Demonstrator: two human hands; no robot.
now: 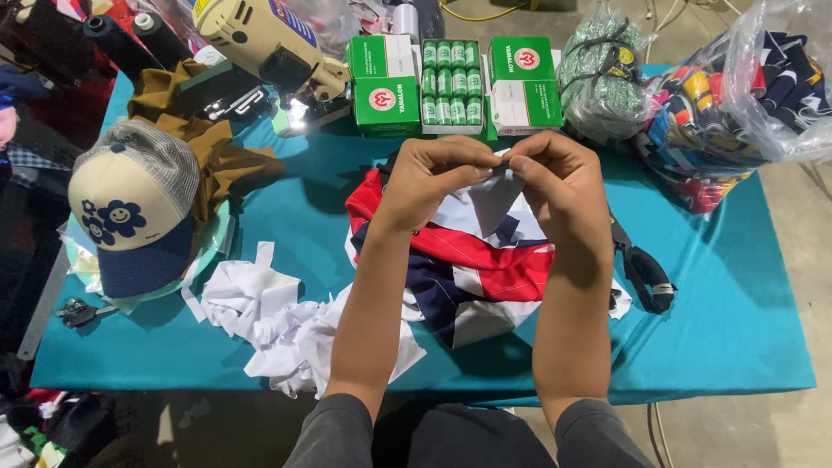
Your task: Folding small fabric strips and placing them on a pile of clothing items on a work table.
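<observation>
Above the middle of the teal table [737,303], both hands are raised and meet fingertip to fingertip. The left hand [429,178] and the right hand [559,186] each pinch the top edge of a small white piece of fabric [485,204], thumbs and fingers closed tight on it, so it hangs between them. Right under the hands lies a pile of red, white and navy cloth [485,273], spread flat on the table. To the near left of that pile sits a heap of crumpled white scraps [260,316]. Just right of the cloth, black scissors [646,269] lie on the table, apart from the right hand. At the left stands a cream and navy cap [130,217] with a mesh back. At the far edge are green boxes [386,82] and a tray of green thread spools [451,82].
</observation>
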